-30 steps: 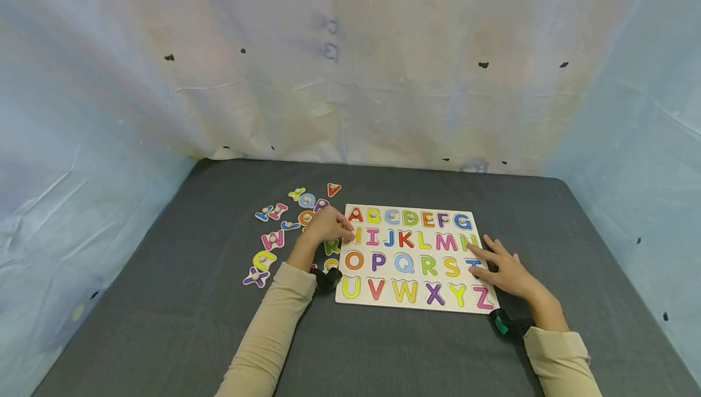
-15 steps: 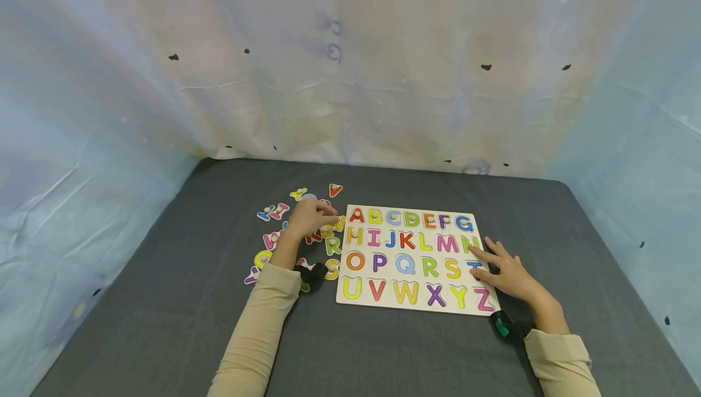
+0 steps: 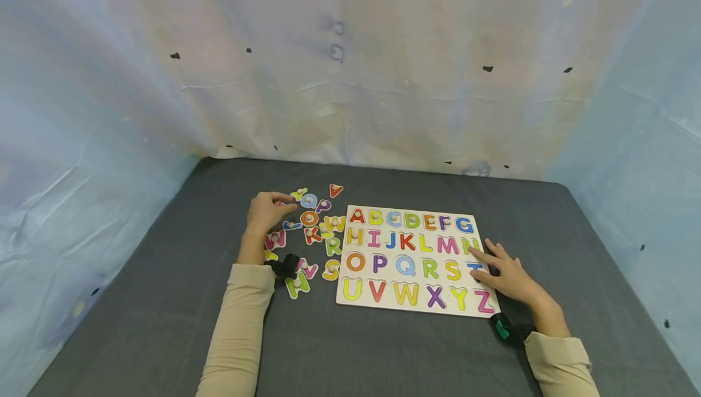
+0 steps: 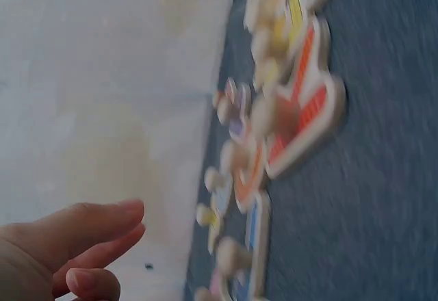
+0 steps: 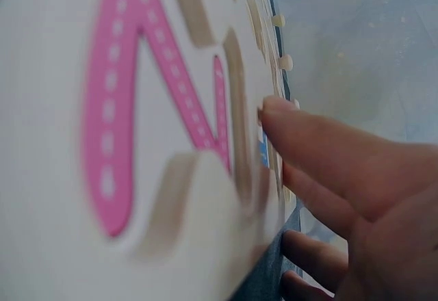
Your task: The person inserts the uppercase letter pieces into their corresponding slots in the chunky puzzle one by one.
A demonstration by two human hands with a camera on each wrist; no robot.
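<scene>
My left hand point(image 3: 267, 211) is over the left side of the scattered letter pieces, holding nothing. In the left wrist view its thumb and fingers point(image 4: 102, 222) are slightly bent and apart from the knobbed pieces. Nearby are a blue J piece point(image 3: 291, 225), a light blue Q piece point(image 3: 309, 201) and a pink M piece point(image 3: 275, 240), partly covered by the wrist. The white alphabet puzzle board point(image 3: 383, 307) lies to the right, with knobbed letters along its top row and at H. My right hand point(image 3: 506, 270) rests spread on the board's right edge, fingertips around N and T.
Between the left hand and the board lie a red K piece point(image 3: 313, 235), an orange O piece point(image 3: 309, 218), a green R piece point(image 3: 333, 246) and a yellow S piece point(image 3: 331, 270). A red V-shaped piece point(image 3: 336, 190) sits farthest back. Fabric walls enclose the dark table point(image 3: 416, 354).
My left hand has moved left from the H spot on the board, across the loose pieces to their far left side. The right hand stays on the board.
</scene>
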